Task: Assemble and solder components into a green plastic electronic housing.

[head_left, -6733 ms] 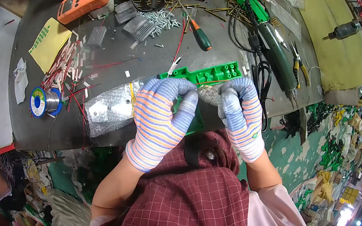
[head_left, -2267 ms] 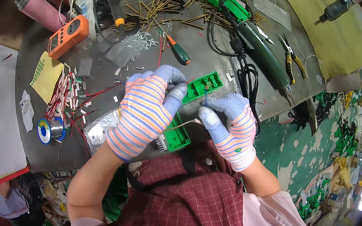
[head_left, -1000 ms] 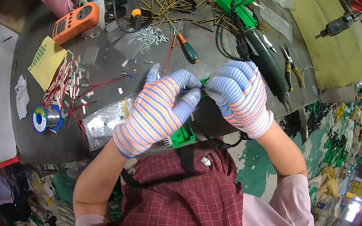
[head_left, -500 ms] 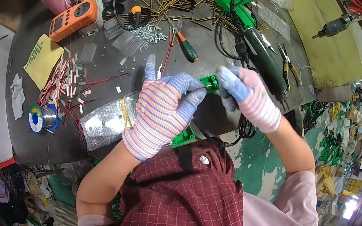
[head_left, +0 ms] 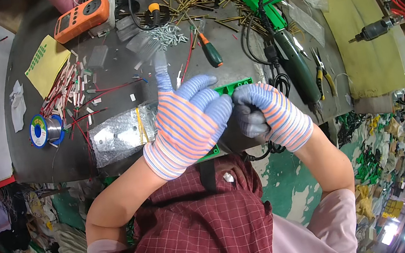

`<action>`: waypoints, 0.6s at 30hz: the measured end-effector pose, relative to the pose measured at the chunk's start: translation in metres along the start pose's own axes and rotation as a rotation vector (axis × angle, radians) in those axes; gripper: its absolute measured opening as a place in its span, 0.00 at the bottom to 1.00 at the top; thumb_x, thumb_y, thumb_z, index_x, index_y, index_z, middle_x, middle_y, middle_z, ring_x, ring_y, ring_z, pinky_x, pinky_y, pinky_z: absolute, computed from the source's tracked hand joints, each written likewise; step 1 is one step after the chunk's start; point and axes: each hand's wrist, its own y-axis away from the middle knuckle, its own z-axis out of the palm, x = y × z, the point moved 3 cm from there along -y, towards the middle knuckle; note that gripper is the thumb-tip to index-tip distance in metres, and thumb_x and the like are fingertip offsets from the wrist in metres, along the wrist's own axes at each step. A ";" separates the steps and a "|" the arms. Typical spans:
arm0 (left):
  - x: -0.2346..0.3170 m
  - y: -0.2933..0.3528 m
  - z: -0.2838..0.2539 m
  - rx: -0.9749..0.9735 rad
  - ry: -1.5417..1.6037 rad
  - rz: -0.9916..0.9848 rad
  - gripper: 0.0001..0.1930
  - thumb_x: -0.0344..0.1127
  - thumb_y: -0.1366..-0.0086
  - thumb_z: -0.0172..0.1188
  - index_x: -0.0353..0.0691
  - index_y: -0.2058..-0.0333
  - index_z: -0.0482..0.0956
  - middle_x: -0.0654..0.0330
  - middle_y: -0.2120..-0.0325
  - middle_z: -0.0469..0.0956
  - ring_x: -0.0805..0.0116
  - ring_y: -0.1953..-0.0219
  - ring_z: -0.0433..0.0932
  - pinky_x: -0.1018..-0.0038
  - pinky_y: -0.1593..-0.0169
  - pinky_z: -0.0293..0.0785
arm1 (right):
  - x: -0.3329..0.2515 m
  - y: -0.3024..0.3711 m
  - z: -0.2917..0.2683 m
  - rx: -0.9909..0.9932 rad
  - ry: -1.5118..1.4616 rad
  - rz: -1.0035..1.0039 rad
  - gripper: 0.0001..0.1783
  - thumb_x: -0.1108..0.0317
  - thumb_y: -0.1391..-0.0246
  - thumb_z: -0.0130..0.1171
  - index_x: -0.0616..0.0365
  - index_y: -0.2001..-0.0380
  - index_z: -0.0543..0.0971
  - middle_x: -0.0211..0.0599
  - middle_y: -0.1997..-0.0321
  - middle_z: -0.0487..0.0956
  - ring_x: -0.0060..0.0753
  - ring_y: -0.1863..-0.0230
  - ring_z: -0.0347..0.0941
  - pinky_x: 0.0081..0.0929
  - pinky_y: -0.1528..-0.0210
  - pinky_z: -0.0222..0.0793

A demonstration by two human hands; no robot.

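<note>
A green plastic casing (head_left: 234, 86) shows between my two gloved hands, at the near side of the dark table. My left hand (head_left: 189, 120) is at its left, with the index finger stretched forward and the other fingers and thumb bent against the casing. My right hand (head_left: 274, 115) is closed at the casing's near right side, fingers curled inward; what they pinch is hidden. Another green plastic part (head_left: 212, 152) peeks out below my left hand; whether it belongs to the same casing I cannot tell. A black cable (head_left: 258, 157) hangs below my right hand.
Ahead lie a screwdriver (head_left: 211, 53), loose silver screws (head_left: 169, 35) and brass-coloured rods (head_left: 185, 4). To the right are a green power tool (head_left: 292, 59) and pliers (head_left: 324, 76). On the left are a solder spool (head_left: 47, 131), red wires (head_left: 63, 86), a bubble-wrap packet (head_left: 120, 136) and an orange multimeter (head_left: 81, 19).
My right hand has turned and curled its fingers, coming nearer to my left hand. My left fingers have loosened from a pinch and spread somewhat. More of the casing's far edge shows.
</note>
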 end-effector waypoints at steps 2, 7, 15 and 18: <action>-0.006 -0.004 0.001 -0.063 0.134 -0.164 0.06 0.32 0.47 0.66 0.46 0.70 0.80 0.66 0.73 0.79 0.63 0.61 0.80 0.38 0.31 0.42 | 0.001 0.004 0.003 0.002 -0.039 -0.021 0.16 0.60 0.39 0.57 0.58 0.76 0.72 0.22 0.82 0.65 0.23 0.81 0.63 0.29 0.77 0.60; -0.013 -0.005 0.001 -0.144 0.361 -0.386 0.04 0.33 0.43 0.66 0.45 0.69 0.81 0.63 0.72 0.83 0.63 0.65 0.82 0.48 0.31 0.45 | -0.015 0.022 0.025 0.502 1.579 -1.195 0.09 0.66 0.50 0.62 0.58 0.67 0.77 0.43 0.74 0.77 0.49 0.71 0.75 0.37 0.67 0.70; -0.010 0.001 0.006 -0.056 0.147 -0.174 0.06 0.38 0.45 0.66 0.49 0.68 0.81 0.65 0.67 0.80 0.61 0.59 0.79 0.40 0.34 0.50 | 0.004 0.004 0.010 0.377 1.208 -0.950 0.09 0.64 0.44 0.56 0.58 0.68 0.76 0.37 0.78 0.75 0.40 0.77 0.73 0.31 0.72 0.67; -0.010 0.003 0.006 -0.043 0.110 -0.171 0.06 0.38 0.45 0.65 0.48 0.68 0.81 0.64 0.67 0.80 0.60 0.59 0.79 0.41 0.35 0.52 | -0.002 0.005 0.002 0.360 0.905 -0.678 0.12 0.61 0.40 0.54 0.57 0.72 0.74 0.31 0.81 0.72 0.29 0.80 0.67 0.24 0.75 0.61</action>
